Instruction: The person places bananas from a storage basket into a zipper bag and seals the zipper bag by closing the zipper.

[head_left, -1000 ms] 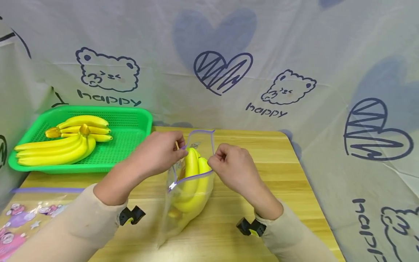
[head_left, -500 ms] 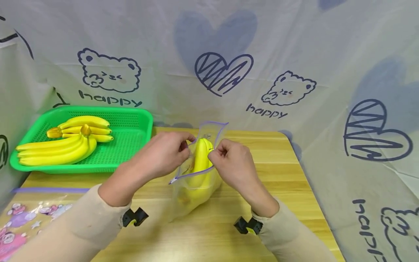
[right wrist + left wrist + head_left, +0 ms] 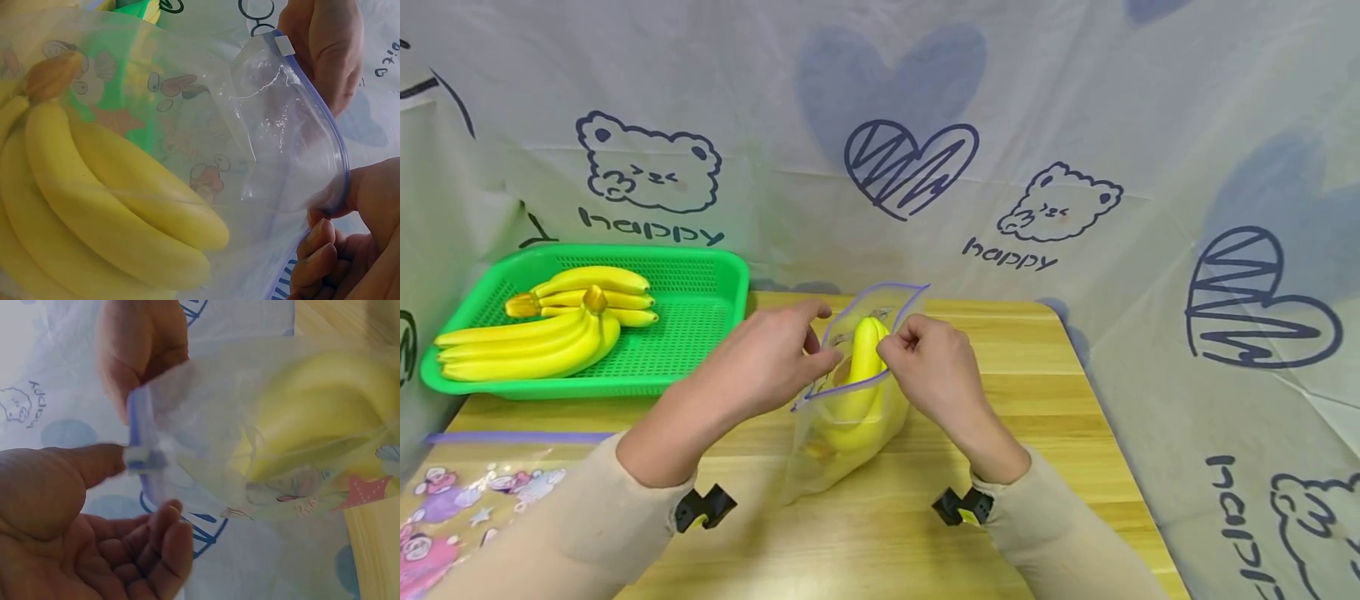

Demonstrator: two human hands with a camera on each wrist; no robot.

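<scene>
Translucent plastic film makes up the zip bag, which is held mouth-up over the table, with a banana bunch contained inside. Its purple rim is pinched by the right hand; by the left hand the grip is kept loose, thumb at the white slider, though whether it is touched cannot be told. The film is judged limp, slippery and easily creased, the bunch stiff and probably light; both sides of the firmer rim are best grasped.
</scene>
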